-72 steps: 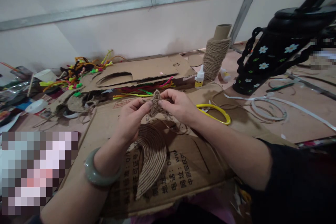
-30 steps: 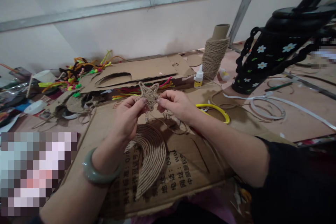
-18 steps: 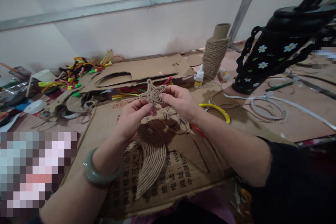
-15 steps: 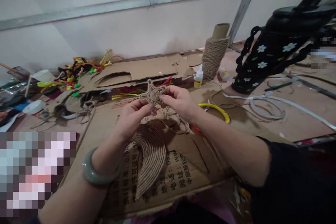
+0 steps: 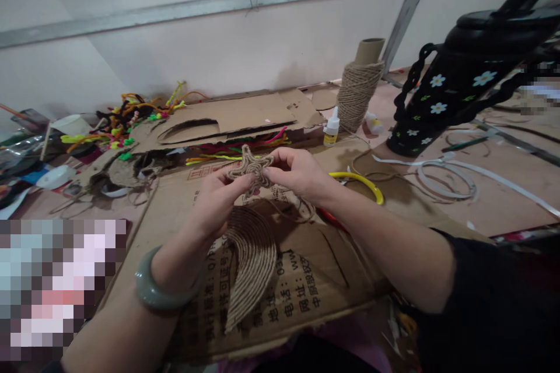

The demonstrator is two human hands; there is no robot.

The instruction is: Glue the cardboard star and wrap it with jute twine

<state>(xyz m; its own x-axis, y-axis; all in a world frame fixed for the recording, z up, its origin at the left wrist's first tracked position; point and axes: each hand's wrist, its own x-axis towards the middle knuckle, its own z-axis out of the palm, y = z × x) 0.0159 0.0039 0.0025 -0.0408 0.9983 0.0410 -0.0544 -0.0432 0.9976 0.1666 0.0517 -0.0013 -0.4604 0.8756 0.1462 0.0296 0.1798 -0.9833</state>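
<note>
Between my two hands is a star made of coiled brown twine (image 5: 254, 164), with a round spiral at its middle. My left hand (image 5: 223, 189) pinches its lower left side, thumb on the front. On the right side, my right hand (image 5: 300, 175) grips it between thumb and fingers. Below the hands lies a crescent of twine rows (image 5: 256, 262) on a printed cardboard sheet (image 5: 306, 268). A loose loop of twine (image 5: 301, 213) rests on the cardboard under my right hand. The star's back is hidden.
Behind stand a twine spool (image 5: 359, 90) and a small glue bottle (image 5: 331, 128). A black flowered tumbler (image 5: 446, 87) rises at the right, near a coiled white strip (image 5: 446, 178). Yellow-handled pliers (image 5: 370, 186) lie beside my right forearm. Colourful pipe cleaners (image 5: 135, 111) are heaped back left.
The star has tilted and moved slightly down, with both thumbs now on its front near the spiral. Both hands keep their hold. The things on the table stay put.
</note>
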